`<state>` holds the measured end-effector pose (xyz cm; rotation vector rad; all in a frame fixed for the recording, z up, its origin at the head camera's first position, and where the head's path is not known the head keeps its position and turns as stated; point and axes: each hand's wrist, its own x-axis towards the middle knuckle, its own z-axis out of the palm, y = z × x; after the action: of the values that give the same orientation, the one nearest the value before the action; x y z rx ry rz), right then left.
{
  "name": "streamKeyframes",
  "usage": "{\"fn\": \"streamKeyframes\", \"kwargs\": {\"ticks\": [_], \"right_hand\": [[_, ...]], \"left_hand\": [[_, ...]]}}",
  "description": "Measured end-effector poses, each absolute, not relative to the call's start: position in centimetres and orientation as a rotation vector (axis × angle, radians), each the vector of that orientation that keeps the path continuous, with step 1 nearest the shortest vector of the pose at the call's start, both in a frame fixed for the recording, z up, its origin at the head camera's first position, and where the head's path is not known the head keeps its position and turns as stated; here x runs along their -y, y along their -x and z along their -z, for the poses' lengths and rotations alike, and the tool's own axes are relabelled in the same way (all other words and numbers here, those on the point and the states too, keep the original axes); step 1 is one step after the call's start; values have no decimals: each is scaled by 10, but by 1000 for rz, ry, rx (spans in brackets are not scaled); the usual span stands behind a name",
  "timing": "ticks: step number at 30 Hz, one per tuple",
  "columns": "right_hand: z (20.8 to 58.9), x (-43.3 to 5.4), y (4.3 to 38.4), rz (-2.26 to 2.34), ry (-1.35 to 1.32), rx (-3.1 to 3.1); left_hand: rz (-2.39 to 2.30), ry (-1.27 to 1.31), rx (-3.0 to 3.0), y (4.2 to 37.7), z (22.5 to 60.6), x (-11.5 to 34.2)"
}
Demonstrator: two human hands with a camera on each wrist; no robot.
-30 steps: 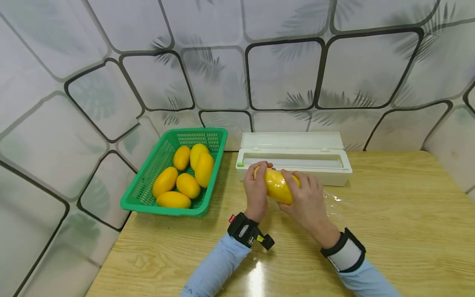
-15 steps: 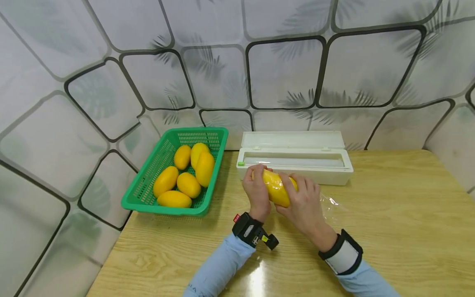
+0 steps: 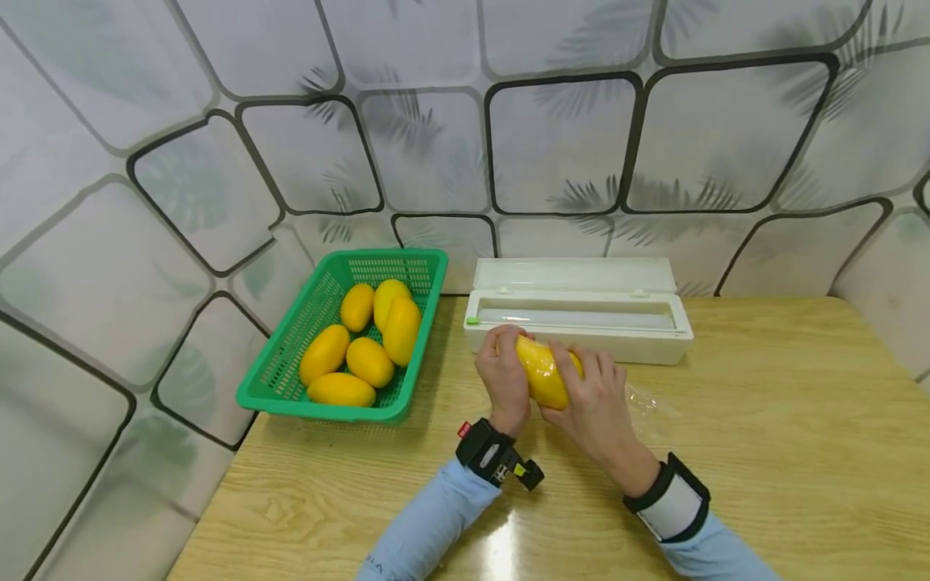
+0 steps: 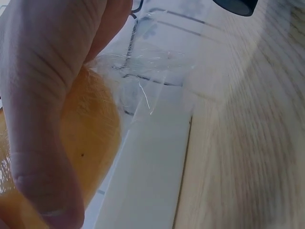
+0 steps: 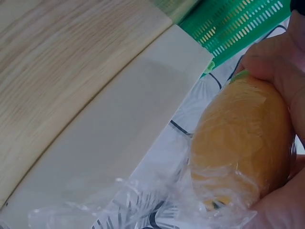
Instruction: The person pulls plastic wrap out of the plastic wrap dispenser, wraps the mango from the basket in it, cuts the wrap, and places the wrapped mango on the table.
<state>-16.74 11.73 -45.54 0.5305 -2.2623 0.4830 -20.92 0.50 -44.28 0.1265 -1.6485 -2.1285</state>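
Observation:
A yellow mango (image 3: 543, 375) in clear cling film is held between both hands above the table. My left hand (image 3: 503, 383) grips its left end, the thumb (image 4: 40, 157) lying across it in the left wrist view. At the other end, my right hand (image 3: 599, 407) holds the mango with fingers curled over the top. Loose cling film (image 3: 649, 407) trails off beyond the right hand. In the right wrist view, crumpled film (image 5: 224, 186) bunches at the near end of the mango. The palms and the underside of the mango are hidden in the head view.
Behind the hands stands a white cling film dispenser (image 3: 581, 349), its lid (image 3: 574, 276) raised. A green basket (image 3: 254, 395) to the left holds several mangoes (image 3: 369, 363). The wooden table (image 3: 785, 452) meets a patterned wall covering (image 3: 559, 145) at the back.
Over the past second both hands have shifted slightly with the mango, the left wrist moving a little right. Since half a second ago almost nothing has moved.

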Motion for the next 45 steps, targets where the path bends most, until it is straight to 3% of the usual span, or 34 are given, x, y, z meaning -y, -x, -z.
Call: {"fn": "streamKeyframes", "kwargs": {"ticks": [13, 36, 45], "right_hand": [[448, -126, 173, -399, -511, 2269], [452, -139, 181, -506, -583, 2367], [440, -156, 184, -670, -604, 2584]], "left_hand": [[2108, 160, 1843, 214, 437, 6], [2046, 125, 2041, 222, 438, 23], [1974, 433, 2070, 215, 421, 36]]}}
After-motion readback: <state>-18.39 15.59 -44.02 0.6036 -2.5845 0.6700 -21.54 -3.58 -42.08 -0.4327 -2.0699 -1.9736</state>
